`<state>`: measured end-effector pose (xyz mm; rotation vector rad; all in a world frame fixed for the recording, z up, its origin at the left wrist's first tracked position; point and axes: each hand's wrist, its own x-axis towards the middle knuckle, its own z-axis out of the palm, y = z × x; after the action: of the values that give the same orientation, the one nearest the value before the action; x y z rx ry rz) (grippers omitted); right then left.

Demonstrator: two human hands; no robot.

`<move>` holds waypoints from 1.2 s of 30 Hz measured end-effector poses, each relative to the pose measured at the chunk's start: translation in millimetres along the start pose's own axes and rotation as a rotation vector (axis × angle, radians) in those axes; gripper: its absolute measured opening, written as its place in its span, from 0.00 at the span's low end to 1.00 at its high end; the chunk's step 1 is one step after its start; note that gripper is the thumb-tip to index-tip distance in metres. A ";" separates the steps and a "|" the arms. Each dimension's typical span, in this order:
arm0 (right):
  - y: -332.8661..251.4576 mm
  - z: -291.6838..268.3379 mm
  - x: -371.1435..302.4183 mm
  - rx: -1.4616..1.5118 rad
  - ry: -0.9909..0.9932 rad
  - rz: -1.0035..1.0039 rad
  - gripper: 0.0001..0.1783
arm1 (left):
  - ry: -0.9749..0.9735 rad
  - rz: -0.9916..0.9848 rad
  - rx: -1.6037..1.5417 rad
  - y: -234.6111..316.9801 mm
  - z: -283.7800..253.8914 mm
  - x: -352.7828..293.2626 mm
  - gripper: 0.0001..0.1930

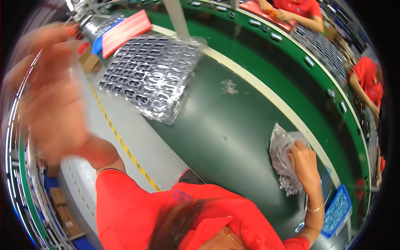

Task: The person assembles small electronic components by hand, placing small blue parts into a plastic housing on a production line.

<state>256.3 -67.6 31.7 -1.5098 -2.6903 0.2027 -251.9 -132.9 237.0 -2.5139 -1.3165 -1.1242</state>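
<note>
My right hand (305, 163) is at the right of the green work table (216, 125), fingers curled onto the upper edge of a clear plastic bag (278, 143). Small pale pieces (289, 186) fill the bag's lower end or lie beside it; which, I cannot tell. My left hand (54, 100) is raised high at the left, close to the camera and smeared by motion, so its fingers and anything in them are unclear. Past it, clear plastic blister trays (152, 73) with rows of dark oval parts lie on the table's far left part.
Tiny pale bits (228, 86) are scattered mid-table. A green conveyor (266, 77) carrying spaced parts curves along the far side, with co-workers in red (366, 81) beyond. A blue basket (336, 212) stands at lower right. Red and blue boards (127, 33) lie behind the trays.
</note>
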 end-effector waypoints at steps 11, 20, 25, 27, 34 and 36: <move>-21.6 -16.8 -2.9 -0.132 0.112 0.061 0.08 | -0.428 -0.554 -0.069 -120.5 137.8 -82.5 0.07; -7.5 0.5 -14.4 -0.451 0.086 -0.026 0.07 | -0.560 -0.206 0.157 -155.2 135.5 -96.7 0.08; -17.8 -20.8 -21.3 -0.405 0.166 -0.029 0.06 | -0.507 -0.004 0.244 -150.8 137.7 -85.7 0.09; -14.0 -36.5 -24.4 -0.307 0.180 0.020 0.06 | -0.367 -0.094 0.129 -147.9 139.3 -85.1 0.09; 0.5 -50.8 6.7 0.387 0.394 -0.017 0.08 | -0.061 -0.222 -0.669 -42.4 242.4 -2.5 0.10; -2.4 -53.5 18.2 0.517 0.412 -0.020 0.09 | -0.124 -0.243 -0.976 -11.8 290.1 19.8 0.14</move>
<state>250.5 -48.5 84.6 -1.2070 -2.1138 0.4827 -89.1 1.1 36.5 -3.1241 -1.3299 -2.1040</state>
